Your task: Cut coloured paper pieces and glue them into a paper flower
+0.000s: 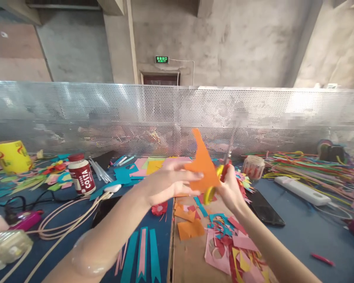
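Observation:
My left hand point(172, 181) pinches a piece of orange paper point(203, 165) between thumb and fingers, above the middle of the table. The paper's upper edge is cut into a curve with a narrow strip at the top. My right hand point(230, 186) grips scissors point(224, 171) with yellow and red handles. Their blades point upward, just right of the paper. Beneath my hands lie orange paper scraps point(191, 230) and a pile of pink, teal and red cuttings point(224, 239). A red paper flower point(159, 209) rests below my left hand.
Teal and pink paper strips point(143, 251) lie in front. At left stand a Costa bottle point(81, 175), a yellow tape roll point(11, 157) and coiled cable point(57, 222). At right are a black phone point(265, 208), a white power strip point(302, 190) and colourful pipe cleaners point(306, 169). A perforated metal screen point(159, 106) closes the back.

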Motion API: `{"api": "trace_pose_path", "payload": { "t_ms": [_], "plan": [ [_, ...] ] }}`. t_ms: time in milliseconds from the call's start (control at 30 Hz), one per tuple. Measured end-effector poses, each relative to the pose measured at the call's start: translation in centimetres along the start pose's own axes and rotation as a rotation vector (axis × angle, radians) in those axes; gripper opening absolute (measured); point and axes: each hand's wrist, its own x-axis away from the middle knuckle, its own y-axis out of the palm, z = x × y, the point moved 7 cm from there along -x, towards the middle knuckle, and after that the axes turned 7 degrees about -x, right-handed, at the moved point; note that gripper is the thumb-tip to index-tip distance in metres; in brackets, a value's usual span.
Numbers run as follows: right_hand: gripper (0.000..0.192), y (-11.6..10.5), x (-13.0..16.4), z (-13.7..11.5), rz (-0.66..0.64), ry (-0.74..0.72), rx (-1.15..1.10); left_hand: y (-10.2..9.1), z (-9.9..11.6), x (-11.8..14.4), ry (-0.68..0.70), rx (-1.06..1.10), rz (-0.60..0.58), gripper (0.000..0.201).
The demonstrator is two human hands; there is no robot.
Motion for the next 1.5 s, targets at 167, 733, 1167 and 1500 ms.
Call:
{"api": "trace_pose_path", "payload": {
  "t_ms": [167,733,1167,1500],
  "plan": [
    [0.034,-1.6,-0.2,0.8,0.028,0.102,0.097,-6.0,3.4,1.1,0.205,-0.273,0.345,0.023],
    [0.030,8.2,7.2,3.7,-0.483,0.381,0.047,-7.2,2.4,0.9,0.266,-0.410,0.554,0.020],
    [0.015,7.8,7.6,1.8,-0.452,0.335,0.073,-5.2,2.7,1.1,0.347,-0.754,0.490,0.023],
    [0.015,7.7,7.8,1.6,-0.353,0.388,0.037,-4.7,2.1,0.9,0.341,-0.781,0.486,0.026]
  ]
}}
